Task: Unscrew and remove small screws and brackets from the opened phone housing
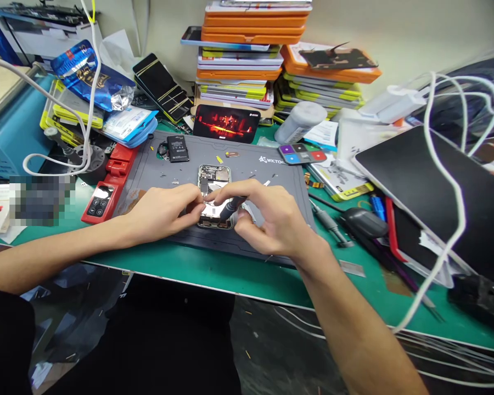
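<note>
An opened smartphone (pixel 214 189) lies on the grey work mat (pixel 181 185), its inner parts and a bright silvery area showing. My left hand (pixel 170 211) is at the phone's left edge, thumb and fingers bent together; what is between the fingertips, if anything, is too small to make out. Over the phone's right side, my right hand (pixel 269 216) is closed around a dark-handled tool (pixel 231 207) that looks like a screwdriver, slanting down to the left. Its index finger reaches across the phone, close to my left fingertips. The tool's tip cannot be made out.
A black battery (pixel 178 148) and small loose parts lie on the mat. Behind it, a second phone (pixel 226 124) plays video beside a white bottle (pixel 300 122). A red device (pixel 102 202) is at left; a grey pen-like tool (pixel 330 222) and white cable (pixel 456 197) are at right.
</note>
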Demonstrator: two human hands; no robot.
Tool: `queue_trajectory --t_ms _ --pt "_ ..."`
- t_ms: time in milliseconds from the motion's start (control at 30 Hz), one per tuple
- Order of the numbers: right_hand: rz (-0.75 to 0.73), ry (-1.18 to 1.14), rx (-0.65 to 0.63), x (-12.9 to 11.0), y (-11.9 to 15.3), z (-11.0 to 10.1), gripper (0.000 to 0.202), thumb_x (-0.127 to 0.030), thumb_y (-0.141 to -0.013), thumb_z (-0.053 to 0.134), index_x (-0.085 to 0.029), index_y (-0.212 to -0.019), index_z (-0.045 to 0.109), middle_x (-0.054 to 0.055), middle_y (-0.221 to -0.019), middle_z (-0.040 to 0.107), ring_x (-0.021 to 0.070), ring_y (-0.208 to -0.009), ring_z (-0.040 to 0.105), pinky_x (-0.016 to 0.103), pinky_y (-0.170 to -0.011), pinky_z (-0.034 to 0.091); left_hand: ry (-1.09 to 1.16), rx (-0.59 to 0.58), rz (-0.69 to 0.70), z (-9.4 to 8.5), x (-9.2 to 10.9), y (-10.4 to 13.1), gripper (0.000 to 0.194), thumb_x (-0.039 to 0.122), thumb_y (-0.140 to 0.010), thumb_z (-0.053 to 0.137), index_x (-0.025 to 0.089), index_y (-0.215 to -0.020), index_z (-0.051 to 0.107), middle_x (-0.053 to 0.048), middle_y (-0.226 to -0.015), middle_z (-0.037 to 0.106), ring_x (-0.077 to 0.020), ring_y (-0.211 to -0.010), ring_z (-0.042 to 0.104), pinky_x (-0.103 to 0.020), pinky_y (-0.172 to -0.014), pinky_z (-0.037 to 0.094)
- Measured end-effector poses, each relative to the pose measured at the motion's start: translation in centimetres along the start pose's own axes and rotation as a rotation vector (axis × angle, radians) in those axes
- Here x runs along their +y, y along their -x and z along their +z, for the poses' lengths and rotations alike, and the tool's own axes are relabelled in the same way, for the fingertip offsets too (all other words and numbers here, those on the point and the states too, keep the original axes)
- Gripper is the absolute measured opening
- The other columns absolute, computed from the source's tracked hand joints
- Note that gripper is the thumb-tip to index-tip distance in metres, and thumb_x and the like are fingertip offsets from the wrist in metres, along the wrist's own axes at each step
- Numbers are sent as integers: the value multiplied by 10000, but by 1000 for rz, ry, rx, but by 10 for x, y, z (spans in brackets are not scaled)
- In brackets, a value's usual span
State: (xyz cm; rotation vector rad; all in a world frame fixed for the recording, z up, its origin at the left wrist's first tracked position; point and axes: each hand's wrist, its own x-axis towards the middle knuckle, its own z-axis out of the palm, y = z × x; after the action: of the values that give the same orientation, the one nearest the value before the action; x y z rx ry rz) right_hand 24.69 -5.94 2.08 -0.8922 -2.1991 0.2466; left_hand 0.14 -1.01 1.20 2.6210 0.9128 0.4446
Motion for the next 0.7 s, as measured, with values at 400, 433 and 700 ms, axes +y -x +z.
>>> queue_trajectory --t_ms 400,433,700 --pt "1 4 -16 1 0 2 443 -85 -868 494 -240 -1273 590 56 -1182 799 222 -1025 799 336 -801 626 10 0 14 -2 1 1 193 351 -1058 489 219 -958 588 18 -885 700 -130 -713 636 -247 -620 366" --pt "-7 2 -17 1 0 2 455 -80 -861 476 -237 -1273 589 56 -1176 800 221 -1013 800 334 -788 624 10 1 14 -2 1 1 189 348 -1058 493 219 -959 589 19 -885 702 -130 -717 639 -246 -620 367" --pt "-18 39 5 0 -3 5 464 -76 -891 513 -253 -1319 546 40 -1189 801 182 -934 799 292 -768 613 55 6 46 1 -1 2 202 394 -1093 529 221 -1043 619 12 -998 751 -128 -801 700 -232 -657 430"
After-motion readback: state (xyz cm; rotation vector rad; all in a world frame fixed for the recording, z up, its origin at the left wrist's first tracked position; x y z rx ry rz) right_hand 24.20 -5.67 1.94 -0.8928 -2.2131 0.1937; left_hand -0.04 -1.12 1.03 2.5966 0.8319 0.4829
